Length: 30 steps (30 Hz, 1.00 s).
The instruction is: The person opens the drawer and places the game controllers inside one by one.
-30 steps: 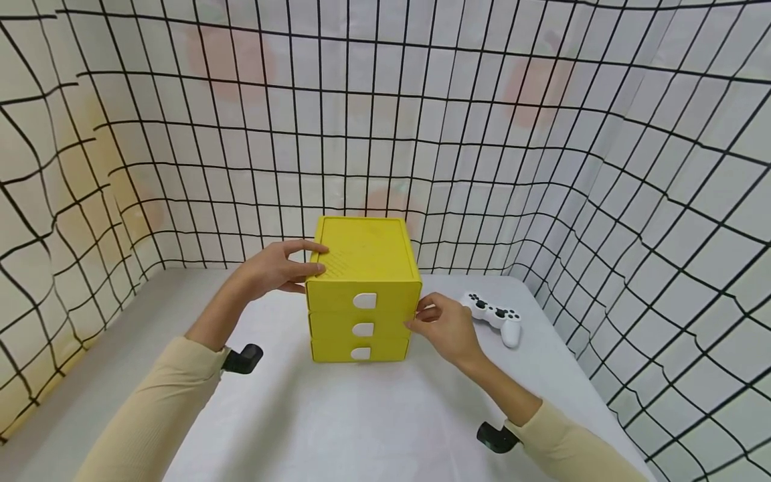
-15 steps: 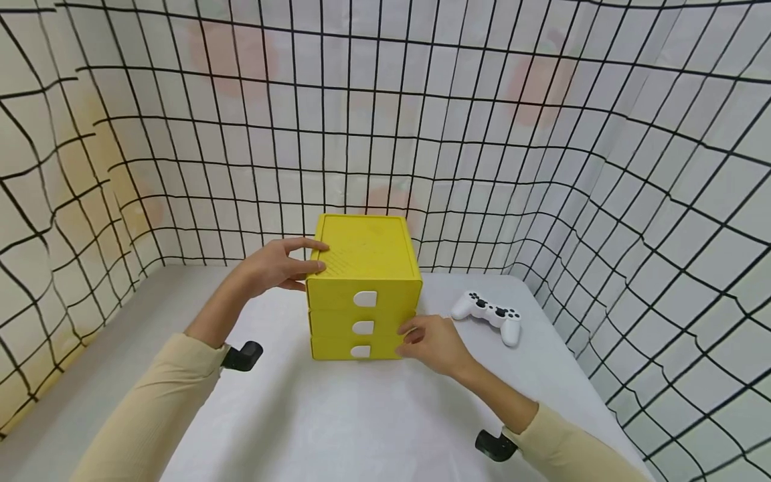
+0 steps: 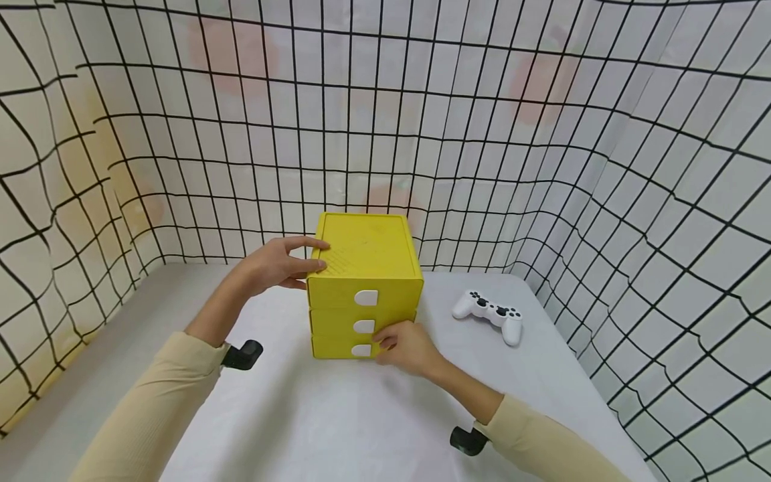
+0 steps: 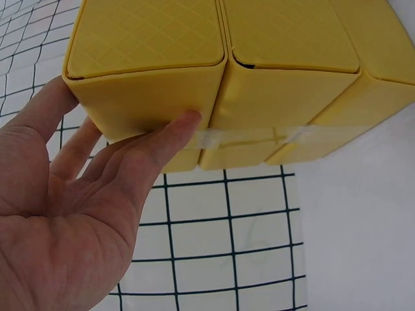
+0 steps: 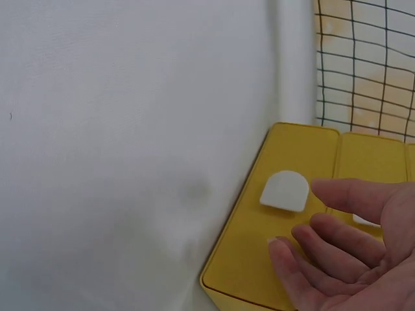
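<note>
Right hand [image 3: 409,348] has moved leftward, loosely bent fingers empty, just beside bottom tab [image 3: 361,350]. Left hand [image 3: 274,266] touches box [image 3: 367,244], fingers spread.

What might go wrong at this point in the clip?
The right hand is near the bottom white handle without gripping it, so its fingers might slip off if pulled now. The middle white handle sits just above and might get caught instead. The left hand touches the yellow drawer unit only near its upper left, so a hard pull low down might shift the whole unit.
</note>
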Tool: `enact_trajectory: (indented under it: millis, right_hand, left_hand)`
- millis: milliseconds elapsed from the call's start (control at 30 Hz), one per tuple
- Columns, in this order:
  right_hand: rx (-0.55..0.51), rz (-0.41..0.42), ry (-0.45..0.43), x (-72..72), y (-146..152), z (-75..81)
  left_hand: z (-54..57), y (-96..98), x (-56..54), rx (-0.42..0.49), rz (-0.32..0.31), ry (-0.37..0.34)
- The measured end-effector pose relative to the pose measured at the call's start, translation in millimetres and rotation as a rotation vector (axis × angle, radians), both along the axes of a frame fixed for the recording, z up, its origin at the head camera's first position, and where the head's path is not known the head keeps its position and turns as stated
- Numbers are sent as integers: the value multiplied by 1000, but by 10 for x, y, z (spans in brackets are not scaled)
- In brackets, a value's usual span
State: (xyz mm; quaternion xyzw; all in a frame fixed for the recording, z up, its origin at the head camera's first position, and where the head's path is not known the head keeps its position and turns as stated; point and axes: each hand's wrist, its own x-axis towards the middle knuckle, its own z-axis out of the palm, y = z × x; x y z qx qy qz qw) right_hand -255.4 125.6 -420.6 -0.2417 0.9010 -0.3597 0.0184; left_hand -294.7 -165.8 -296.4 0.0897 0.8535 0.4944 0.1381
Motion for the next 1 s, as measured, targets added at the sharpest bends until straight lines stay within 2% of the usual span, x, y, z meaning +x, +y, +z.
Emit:
enact_trajectory:
  millis: [300, 500, 800, 1000]
  right_hand:
    - [-22, 20, -6, 1, -109, 0]
    - [-35, 25, -20, -24, -147, -56]
    - [28, 11, 72, -57, -194, -62]
    - [64, 9, 72, -90, -197, -53]
  left_hand:
    - [7, -8, 1, -13, 5, 2]
    - [-1, -9, -2, -15, 1, 1]
    - [6, -16, -3, -9, 3, 2]
    - [-1, -9, -2, -6, 3, -1]
